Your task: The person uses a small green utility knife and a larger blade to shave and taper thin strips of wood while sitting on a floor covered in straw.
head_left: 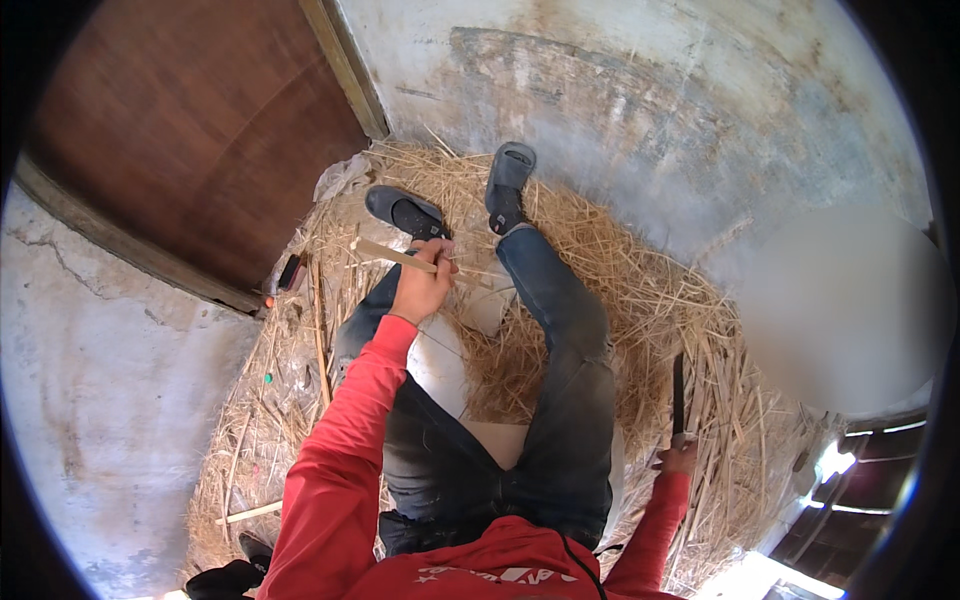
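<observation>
Seated with knees apart above a straw-strewn floor (630, 270), a person in a red top (345, 480) and dark jeans (555, 300) holds a pale wooden strip (388, 255) in the left hand (425, 287). The fingers are closed around the strip, which slants across the space just above the left shoe (405, 210); its broad end juts out to the left of the fist, while a thinner length shows on the other side, toward the gap between the shins.

The right hand (678, 458), well apart from the strip, is lowered outside the right thigh, gripping a knife (679, 395) near its base. The dark blade points away from the body, clear of the strip, and lies just beside a spread of long dry stalks (715, 400) on the right.

The right shoe (511, 168), a dark slip-on like the left, is planted near a stained, whitewashed wall (640, 100). A brown door panel (210, 130) fills the upper left. Another pale stick (250, 513) lies on the floor at lower left, and a small green object (268, 378) rests farther up among the straw.
</observation>
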### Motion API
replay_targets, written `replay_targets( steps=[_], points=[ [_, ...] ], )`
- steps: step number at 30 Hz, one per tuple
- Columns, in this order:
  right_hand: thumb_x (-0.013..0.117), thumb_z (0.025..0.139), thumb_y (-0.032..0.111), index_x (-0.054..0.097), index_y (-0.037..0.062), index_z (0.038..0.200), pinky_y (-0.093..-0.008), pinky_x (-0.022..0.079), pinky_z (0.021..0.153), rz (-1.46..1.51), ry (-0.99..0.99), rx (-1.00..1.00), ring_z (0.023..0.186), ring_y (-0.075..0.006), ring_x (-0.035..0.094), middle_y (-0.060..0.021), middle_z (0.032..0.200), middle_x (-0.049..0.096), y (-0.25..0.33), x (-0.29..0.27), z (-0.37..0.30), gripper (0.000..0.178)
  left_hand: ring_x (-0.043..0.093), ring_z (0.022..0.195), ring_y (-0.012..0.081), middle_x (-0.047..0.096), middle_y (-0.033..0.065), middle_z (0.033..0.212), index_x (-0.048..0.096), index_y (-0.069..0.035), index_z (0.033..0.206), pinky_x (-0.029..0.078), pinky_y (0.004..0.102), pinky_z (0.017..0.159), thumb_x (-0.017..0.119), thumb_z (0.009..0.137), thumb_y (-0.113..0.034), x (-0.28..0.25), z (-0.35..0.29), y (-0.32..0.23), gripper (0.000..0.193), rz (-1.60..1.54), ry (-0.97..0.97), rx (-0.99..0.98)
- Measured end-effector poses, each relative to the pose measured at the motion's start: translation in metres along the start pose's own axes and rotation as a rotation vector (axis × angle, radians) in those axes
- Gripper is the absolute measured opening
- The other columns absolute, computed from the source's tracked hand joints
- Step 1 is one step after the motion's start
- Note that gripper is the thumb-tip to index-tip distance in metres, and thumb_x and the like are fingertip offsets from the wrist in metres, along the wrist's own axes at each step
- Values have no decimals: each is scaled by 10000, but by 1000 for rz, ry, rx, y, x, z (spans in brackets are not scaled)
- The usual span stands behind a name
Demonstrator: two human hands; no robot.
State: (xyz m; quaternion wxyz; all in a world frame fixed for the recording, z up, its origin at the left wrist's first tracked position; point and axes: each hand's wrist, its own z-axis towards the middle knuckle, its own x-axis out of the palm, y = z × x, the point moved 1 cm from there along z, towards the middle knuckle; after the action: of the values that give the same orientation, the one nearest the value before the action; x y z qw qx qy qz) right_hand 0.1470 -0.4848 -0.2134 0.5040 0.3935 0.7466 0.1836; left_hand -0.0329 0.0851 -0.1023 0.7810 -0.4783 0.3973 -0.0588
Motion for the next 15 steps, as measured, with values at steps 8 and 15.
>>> replay_targets(
  steps=[8,15],
  points=[
    [600,1022,163,533,39,1190,-240,448,457,643,368,-564,561,-98,565,-58,882,628,231,78,-100,220,556,607,168,631,76,694,578,-32,1183,484,329,627,433,995,-62,44,53,-11,239,-730,-292,-111],
    [617,1004,272,523,69,1181,-336,473,429,280,523,-997,504,-157,535,-76,717,539,171,268,-142,285,412,510,67,454,-17,635,559,-34,1170,327,249,468,418,970,-15,78,78,-8,246,-618,-526,-55]
  ],
)
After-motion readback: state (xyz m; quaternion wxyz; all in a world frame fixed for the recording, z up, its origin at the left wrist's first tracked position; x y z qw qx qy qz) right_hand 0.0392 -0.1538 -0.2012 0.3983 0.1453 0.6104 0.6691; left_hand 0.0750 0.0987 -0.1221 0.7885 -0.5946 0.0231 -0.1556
